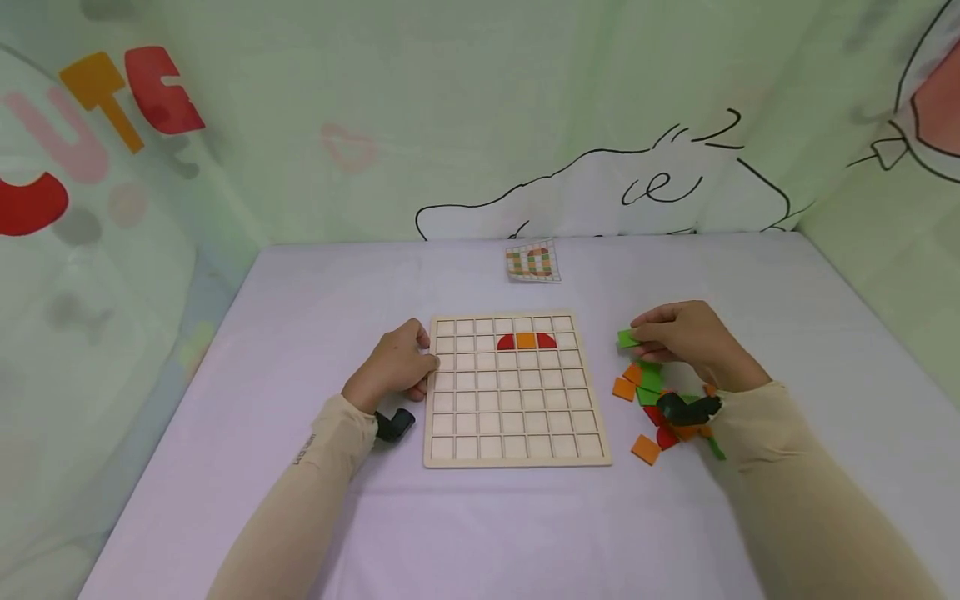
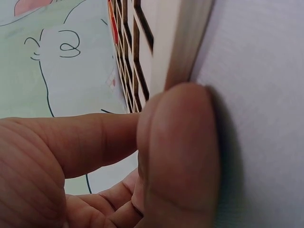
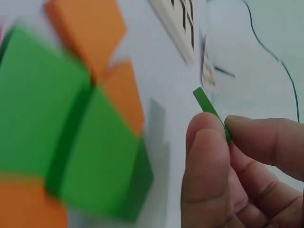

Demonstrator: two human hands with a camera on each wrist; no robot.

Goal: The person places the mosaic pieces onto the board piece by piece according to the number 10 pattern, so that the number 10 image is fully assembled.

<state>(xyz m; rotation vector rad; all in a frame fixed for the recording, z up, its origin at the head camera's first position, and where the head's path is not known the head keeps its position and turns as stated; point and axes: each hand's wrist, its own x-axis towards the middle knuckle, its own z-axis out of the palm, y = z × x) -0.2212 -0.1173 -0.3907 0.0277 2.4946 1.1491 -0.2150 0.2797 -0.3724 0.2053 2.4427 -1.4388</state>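
One green tile (image 1: 627,339) sits in the right hand (image 1: 686,333), pinched between thumb and fingertip with the other fingers bent beneath; it is held to the right of the board (image 1: 489,402), just past the far end of the pile (image 1: 650,377), and most of its thin body shows beyond the fingertips in the right wrist view; it looks light, stiff and smooth, probably wood or something like it, so a light pinch across the two flat faces near one end should do; it hardly seems fragile, though squeezing hard or off-centre might make it twist or slip

The left hand (image 1: 393,360) has its fingers curled, thumb and a finger pinching the left edge of the board; that too looks stiff and fairly light, likely to slide on the cloth (image 1: 487,533), so the plain rim is the place to hold it; three pieces lie in its second row, an orange tile (image 1: 527,340) between two red pieces (image 1: 507,342); behind the board stands or leans a small card (image 1: 533,262), its lower edge on the cloth
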